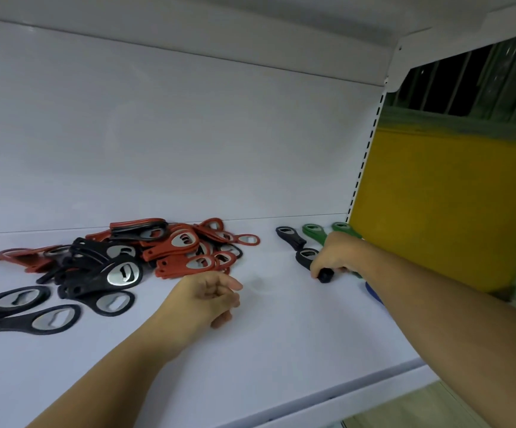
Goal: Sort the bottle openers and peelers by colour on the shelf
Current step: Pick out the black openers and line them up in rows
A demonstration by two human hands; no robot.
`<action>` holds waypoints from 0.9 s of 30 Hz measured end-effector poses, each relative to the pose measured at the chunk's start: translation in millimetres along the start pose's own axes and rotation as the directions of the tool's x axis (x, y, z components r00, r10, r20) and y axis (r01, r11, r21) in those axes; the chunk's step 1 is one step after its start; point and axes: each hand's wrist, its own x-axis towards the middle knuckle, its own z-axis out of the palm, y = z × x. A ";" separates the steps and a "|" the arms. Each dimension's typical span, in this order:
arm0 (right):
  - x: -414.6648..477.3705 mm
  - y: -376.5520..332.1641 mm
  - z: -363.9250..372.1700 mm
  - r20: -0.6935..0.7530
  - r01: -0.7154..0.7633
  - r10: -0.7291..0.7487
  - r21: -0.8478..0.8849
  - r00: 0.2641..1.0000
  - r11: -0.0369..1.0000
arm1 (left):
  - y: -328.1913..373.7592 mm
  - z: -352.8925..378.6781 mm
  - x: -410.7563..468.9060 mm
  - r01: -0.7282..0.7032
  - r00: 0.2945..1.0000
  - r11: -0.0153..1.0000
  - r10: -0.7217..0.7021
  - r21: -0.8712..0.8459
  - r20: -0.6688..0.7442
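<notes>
Resting left hand (207,299): just right of the pile, on the shelf (281,350), fingers loosely curled, holding nothing.
Right hand (335,257): well right of the pile, fingers curled round a black opener's handle.
Black opener (307,256): low on the shelf; probably light, stiff, smooth plastic around a metal plate; the slim handle is the best hold.
Pile (158,251): red and black openers jumbled, with teardrop heads and silver inserts.
Green openers (313,231): farthest right of the pile, by the back wall.
</notes>
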 end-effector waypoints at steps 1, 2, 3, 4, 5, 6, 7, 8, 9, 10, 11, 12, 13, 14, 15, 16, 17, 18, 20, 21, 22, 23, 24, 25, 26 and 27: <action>1.6 -1.1 -0.4 0.006 0.003 -0.003 -0.012 1.000 1.000 | -0.2 -0.2 0.2 0.000 1.000 1.000 0.000 0.002 0.004; 2.4 -1.6 -1.1 0.014 0.005 -0.005 -0.018 1.000 1.000 | -0.3 -0.3 0.5 0.002 1.000 1.000 -0.002 0.003 0.009; 3.7 -1.5 -1.4 0.022 0.009 -0.008 -0.021 1.000 1.000 | -0.1 -0.2 0.7 0.005 1.000 1.000 -0.005 0.003 0.012; 4.5 -1.1 -1.6 0.030 0.011 -0.010 -0.020 0.999 1.000 | 0.5 -0.4 0.6 0.009 1.000 1.000 -0.009 0.000 0.016; 5.2 -0.3 -1.7 0.035 0.014 -0.013 -0.021 0.999 1.000 | 1.2 -0.6 0.4 0.013 1.000 1.000 -0.013 -0.006 0.019; 6.5 1.1 -1.6 0.038 0.018 -0.017 -0.022 0.999 1.000 | 2.1 -0.8 -0.1 0.016 1.000 1.000 -0.015 -0.013 0.023; 6.8 1.9 -1.9 0.038 0.023 -0.022 -0.027 0.999 0.999 | 3.6 -0.9 -0.6 0.018 1.000 1.000 -0.017 -0.018 0.024; 6.8 3.1 -2.7 0.032 0.027 -0.026 -0.036 0.999 0.999 | 5.2 -0.8 -1.3 0.017 1.000 1.000 -0.017 -0.018 0.025; 5.6 3.3 -4.6 0.016 0.035 -0.034 -0.055 0.999 0.998 | 6.8 -0.4 -2.3 0.016 1.000 1.000 -0.016 -0.017 0.027; 3.0 2.0 -7.0 -0.005 0.046 -0.046 -0.083 0.999 0.995 | 8.0 -0.3 -3.4 0.016 1.000 1.000 -0.015 -0.015 0.027; -0.8 -0.1 -9.4 -0.033 0.063 -0.067 -0.114 0.997 0.991 | 8.5 -0.4 -4.5 0.017 0.999 1.000 -0.017 -0.014 0.028; -4.0 -2.5 -11.5 -0.079 0.094 -0.105 -0.129 0.991 0.987 | 9.4 -0.5 -5.5 0.018 0.999 1.000 -0.018 -0.010 0.027; -6.7 -5.4 -12.8 -0.139 0.141 -0.158 -0.122 0.978 0.982 | 9.6 -0.4 -5.4 0.019 1.000 1.000 -0.019 -0.004 0.020; -9.4 -9.7 -12.9 -0.195 0.200 -0.216 -0.097 0.957 0.975 | 9.8 -0.1 -5.3 0.021 1.000 1.000 -0.021 0.012 0.001; -12.2 -15.7 -11.2 -0.232 0.259 -0.267 -0.067 0.935 0.964 | 10.1 0.9 -4.7 0.021 0.999 0.999 -0.020 0.040 -0.030; -16.6 -23.4 -7.8 -0.251 0.320 -0.319 -0.039 0.914 0.947 | 10.8 1.9 -4.4 0.018 0.998 0.997 -0.013 0.075 -0.067; -21.5 -31.9 -1.9 -0.256 0.372 -0.361 -0.006 0.897 0.928 | 11.8 3.3 -4.3 0.017 0.995 0.995 -0.006 0.103 -0.103; -26.8 -41.0 6.3 -0.252 0.423 -0.405 0.019 0.879 0.906 | 13.4 4.3 -5.1 0.018 0.990 0.991 0.001 0.131 -0.139; -38.3 -61.3 26.1 -0.229 0.510 -0.491 0.033 0.841 0.859 | 17.9 3.3 -9.7 0.019 0.981 0.977 0.022 0.211 -0.190; -42.7 -71.7 35.6 -0.212 0.554 -0.537 0.023 0.816 0.832 | 19.6 0.8 -13.2 0.016 0.980 0.952 0.045 0.306 -0.193; -47.5 -82.6 43.7 -0.191 0.592 -0.580 0.008 0.792 0.806 | 20.7 -3.5 -17.9 0.014 0.981 0.905 0.070 0.426 -0.182; -52.3 -92.9 50.3 -0.170 0.626 -0.617 -0.002 0.769 0.780 | 20.4 -9.9 -23.1 0.017 0.982 0.844 0.088 0.537 -0.168; -57.5 -102.6 55.6 -0.153 0.656 -0.648 -0.001 0.746 0.755 | 19.9 -18.2 -29.8 0.030 0.982 0.792 0.091 0.610 -0.167; -61.6 -111.7 60.1 -0.146 0.684 -0.675 0.009 0.723 0.730 | 18.6 -28.4 -37.0 0.056 0.980 0.759 0.082 0.648 -0.180; -65.8 -120.5 64.6 -0.148 0.710 -0.700 0.020 0.698 0.704 | 17.3 -40.1 -45.1 0.083 0.975 0.736 0.078 0.672 -0.206; -68.2 -129.1 70.0 -0.156 0.732 -0.720 0.029 0.676 0.680 | 16.9 -53.0 -54.5 0.115 0.967 0.717 0.078 0.687 -0.243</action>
